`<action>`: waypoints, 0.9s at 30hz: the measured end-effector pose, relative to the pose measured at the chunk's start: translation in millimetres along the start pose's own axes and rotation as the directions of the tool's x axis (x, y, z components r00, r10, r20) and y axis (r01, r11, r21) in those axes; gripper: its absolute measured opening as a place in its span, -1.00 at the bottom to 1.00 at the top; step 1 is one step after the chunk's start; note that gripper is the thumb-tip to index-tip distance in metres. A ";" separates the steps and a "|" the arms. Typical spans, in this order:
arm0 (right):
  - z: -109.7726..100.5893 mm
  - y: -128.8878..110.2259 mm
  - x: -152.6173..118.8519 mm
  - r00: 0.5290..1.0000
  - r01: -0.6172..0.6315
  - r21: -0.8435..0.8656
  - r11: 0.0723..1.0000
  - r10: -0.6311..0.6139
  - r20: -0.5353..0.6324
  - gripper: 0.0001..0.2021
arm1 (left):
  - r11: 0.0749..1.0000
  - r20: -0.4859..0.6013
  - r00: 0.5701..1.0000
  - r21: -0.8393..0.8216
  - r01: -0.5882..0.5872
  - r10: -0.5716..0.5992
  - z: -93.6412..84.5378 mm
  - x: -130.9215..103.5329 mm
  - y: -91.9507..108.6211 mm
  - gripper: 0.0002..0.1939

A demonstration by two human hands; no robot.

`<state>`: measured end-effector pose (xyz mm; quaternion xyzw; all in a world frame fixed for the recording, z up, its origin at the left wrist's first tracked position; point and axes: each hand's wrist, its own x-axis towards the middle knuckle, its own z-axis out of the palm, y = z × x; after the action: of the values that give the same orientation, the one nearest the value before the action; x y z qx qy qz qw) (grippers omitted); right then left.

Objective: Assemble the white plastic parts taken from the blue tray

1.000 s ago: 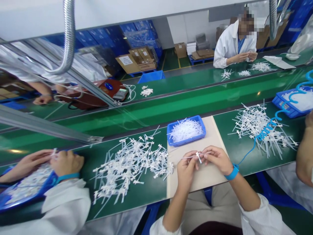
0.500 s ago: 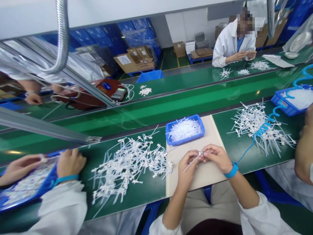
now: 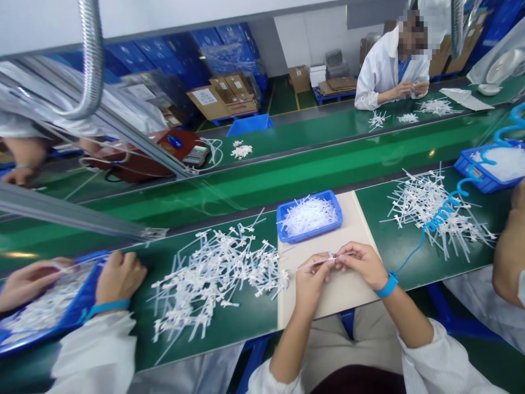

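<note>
Above the beige board (image 3: pixel 342 298), the left hand (image 3: pixel 314 273) and right hand (image 3: pixel 361 264) meet, thumbs and forefingers pinched nearly tip to tip. Both forearms are bare below the sleeves and slant inward from the board's near side. The right wrist sits by its near right corner. The remaining fingers look curled, though they're small and partly hidden.

Cardbd boxes (image 3: pixel 208 104) stacked on blue pallet (image 3: pixel 222 121) in bkgd, nr blue bin (image 3: pixel 250 125).
</note>
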<state>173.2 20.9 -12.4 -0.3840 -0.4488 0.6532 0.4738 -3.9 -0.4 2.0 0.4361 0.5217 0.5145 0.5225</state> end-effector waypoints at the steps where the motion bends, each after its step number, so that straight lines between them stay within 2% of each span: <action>1: 0.1 -0.1 -0.2 1.000 -0.002 -0.007 1.000 0.002 0.007 -0.68 | 1.000 0.001 1.000 -0.002 0.001 -0.001 -0.2 -0.3 0.0 -0.77; 8: 1.1 0.8 -0.8 0.999 -0.023 -0.024 0.999 0.024 0.037 -0.64 | 0.998 -0.004 0.999 -0.025 0.051 -0.051 -1.6 0.1 -3.2 -0.71; 27: 2.0 2.9 -4.1 1.000 -0.004 -0.128 0.992 0.002 -0.019 -0.66 | 0.996 0.025 0.997 0.036 -0.077 0.076 -0.7 -0.6 -0.2 -0.75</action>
<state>171.7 16.0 -14.2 -0.4203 -0.4850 0.6201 0.4512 -4.6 -1.1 1.8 0.4714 0.5079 0.5192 0.5002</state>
